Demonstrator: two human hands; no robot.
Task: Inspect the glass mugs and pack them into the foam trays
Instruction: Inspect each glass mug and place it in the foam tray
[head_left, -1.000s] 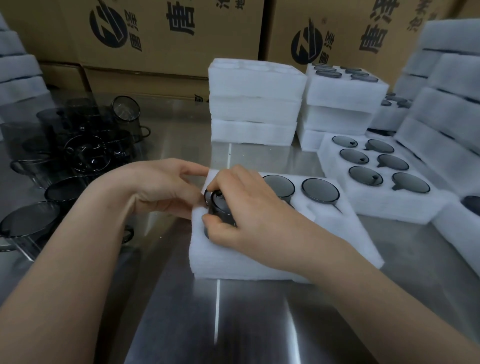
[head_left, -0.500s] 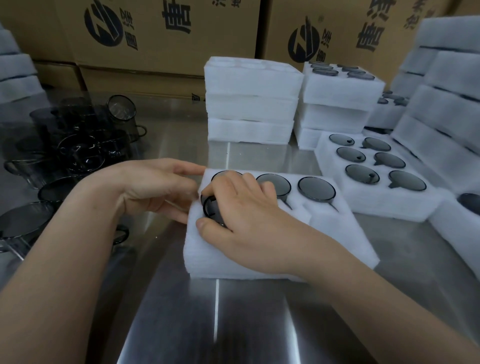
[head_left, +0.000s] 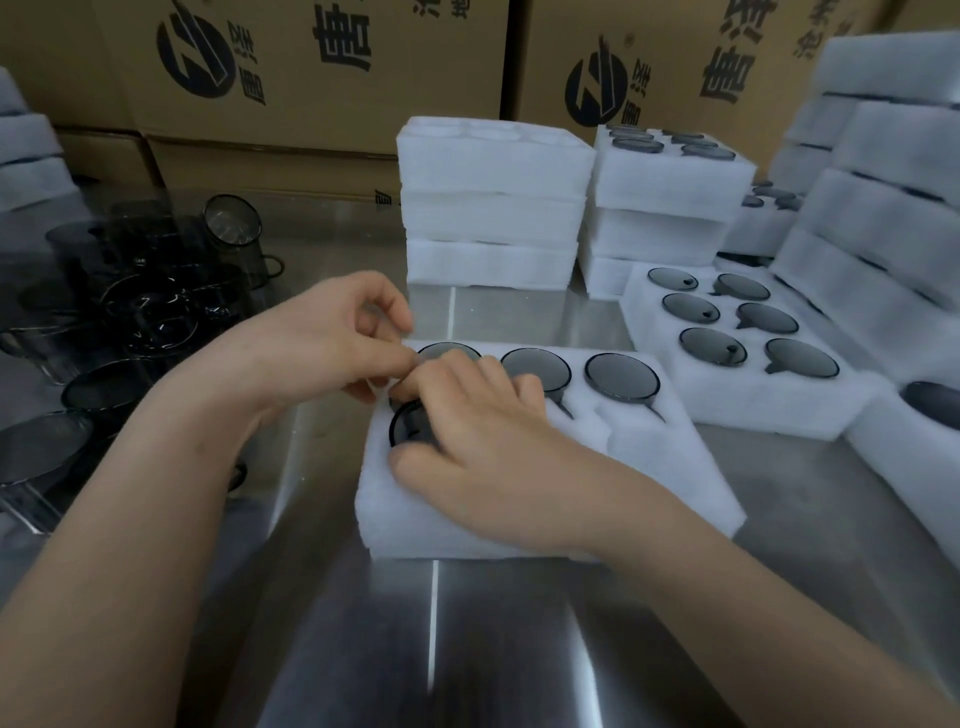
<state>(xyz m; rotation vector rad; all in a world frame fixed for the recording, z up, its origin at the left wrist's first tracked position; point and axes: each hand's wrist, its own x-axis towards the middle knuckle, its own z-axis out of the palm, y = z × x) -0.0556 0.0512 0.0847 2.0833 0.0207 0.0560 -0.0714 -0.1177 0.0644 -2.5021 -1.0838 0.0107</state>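
A white foam tray (head_left: 670, 462) lies on the steel table in front of me. Its back row holds three dark glass mugs, one at the left (head_left: 448, 352), one in the middle (head_left: 535, 366) and one at the right (head_left: 622, 376). My right hand (head_left: 488, 447) lies over a fourth smoked-glass mug (head_left: 410, 428) sunk into the front left pocket, fingers and thumb curled round its rim. My left hand (head_left: 332, 343) hovers just left of the tray's back corner, fingers loosely curled, holding nothing.
Loose dark mugs (head_left: 140, 312) crowd the table at the left. A filled foam tray (head_left: 737, 384) lies at the right, with stacks of foam trays (head_left: 493, 208) behind and along the right side. Cardboard boxes (head_left: 322, 67) line the back.
The mug has gone down deeper into the front left pocket under my right hand. My left hand has lifted off the tray's left edge and drawn back a little.
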